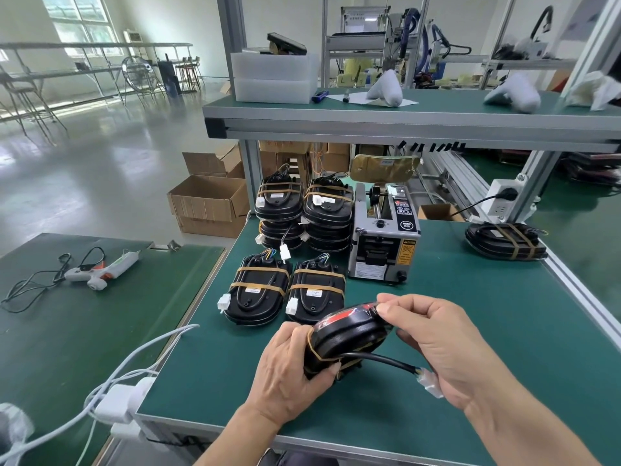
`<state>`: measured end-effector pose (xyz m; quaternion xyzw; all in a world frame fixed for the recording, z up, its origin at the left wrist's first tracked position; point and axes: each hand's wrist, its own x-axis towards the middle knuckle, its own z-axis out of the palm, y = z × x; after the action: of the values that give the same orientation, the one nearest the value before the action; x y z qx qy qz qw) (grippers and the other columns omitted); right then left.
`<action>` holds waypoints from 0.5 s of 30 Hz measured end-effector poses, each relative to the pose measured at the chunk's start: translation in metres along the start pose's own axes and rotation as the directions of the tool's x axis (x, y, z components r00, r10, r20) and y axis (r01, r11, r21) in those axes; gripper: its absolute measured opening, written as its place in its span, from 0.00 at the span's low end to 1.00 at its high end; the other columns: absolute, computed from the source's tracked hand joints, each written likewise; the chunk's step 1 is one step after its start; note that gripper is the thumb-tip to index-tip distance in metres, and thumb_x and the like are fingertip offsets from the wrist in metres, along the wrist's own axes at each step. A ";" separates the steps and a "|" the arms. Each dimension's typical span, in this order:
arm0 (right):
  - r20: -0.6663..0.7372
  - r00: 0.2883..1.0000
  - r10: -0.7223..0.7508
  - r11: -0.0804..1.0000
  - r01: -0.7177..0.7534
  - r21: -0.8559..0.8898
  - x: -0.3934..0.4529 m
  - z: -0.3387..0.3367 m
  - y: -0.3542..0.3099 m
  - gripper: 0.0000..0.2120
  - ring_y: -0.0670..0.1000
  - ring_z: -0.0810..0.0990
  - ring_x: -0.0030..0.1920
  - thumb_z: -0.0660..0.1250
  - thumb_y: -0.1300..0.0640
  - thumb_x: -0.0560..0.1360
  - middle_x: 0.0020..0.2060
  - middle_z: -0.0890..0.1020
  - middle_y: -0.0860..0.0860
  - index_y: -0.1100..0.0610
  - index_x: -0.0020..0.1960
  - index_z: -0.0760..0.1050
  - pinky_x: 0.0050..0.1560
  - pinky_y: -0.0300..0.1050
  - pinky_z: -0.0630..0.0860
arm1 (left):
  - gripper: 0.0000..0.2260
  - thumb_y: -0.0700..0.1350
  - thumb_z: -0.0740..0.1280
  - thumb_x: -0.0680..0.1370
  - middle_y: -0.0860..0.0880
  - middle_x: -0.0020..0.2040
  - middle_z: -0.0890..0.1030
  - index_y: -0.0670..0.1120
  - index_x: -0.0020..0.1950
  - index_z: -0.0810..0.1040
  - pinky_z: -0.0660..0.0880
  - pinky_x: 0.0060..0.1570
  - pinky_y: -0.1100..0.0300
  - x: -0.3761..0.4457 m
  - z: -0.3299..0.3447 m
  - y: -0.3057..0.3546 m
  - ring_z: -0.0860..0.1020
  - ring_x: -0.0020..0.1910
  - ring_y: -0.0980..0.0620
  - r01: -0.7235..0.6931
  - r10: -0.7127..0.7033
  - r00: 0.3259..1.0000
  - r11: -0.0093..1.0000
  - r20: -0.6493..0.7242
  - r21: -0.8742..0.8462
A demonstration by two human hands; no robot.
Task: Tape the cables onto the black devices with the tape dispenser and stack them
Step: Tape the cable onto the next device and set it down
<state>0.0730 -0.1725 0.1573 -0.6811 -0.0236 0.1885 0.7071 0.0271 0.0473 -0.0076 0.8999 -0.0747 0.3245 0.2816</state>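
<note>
We see both hands raised just above the green tabletop (470, 331), sharing one black device (342, 341). The left hand (289, 375) grips its near end, fingers curled under and thumb on the side, where a strip of tan tape crosses the housing. The right hand (447, 344) pinches the far upper edge between thumb and forefinger — the device is tilted, its red-marked face turned away from us. Its black cable (379, 359) runs out from the lower side to a white connector (430, 386) that lies against the right palm.

Just beyond the hands lie two taped devices (285, 290) side by side, flat on the tabletop, each with two tan bands and a white connector at its left. Behind these stand two stacks of taped devices (302, 213), touching each other. The tape dispenser (383, 240) stands just right of the stacks. One more taped unit (504, 242) lies well apart at the far right edge.

On the neighbouring bench to the left rests a glue gun (100, 270) with its cord.
</note>
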 end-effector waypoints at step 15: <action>-0.007 1.000 0.018 1.000 -0.018 -0.020 -0.003 0.003 -0.002 0.04 0.38 0.83 0.53 0.77 0.58 0.71 0.54 0.87 0.41 0.58 0.40 0.86 0.58 0.45 0.73 | 0.16 0.58 0.71 0.78 0.54 0.47 0.78 0.50 0.56 0.71 0.75 0.45 0.57 0.001 -0.001 0.003 0.76 0.47 0.51 -0.003 0.003 1.000 1.000 -0.011 0.002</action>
<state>0.0699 -0.1706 0.1601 -0.6889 -0.0167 0.1923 0.6987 0.0266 0.0454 -0.0055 0.8982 -0.0740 0.3299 0.2808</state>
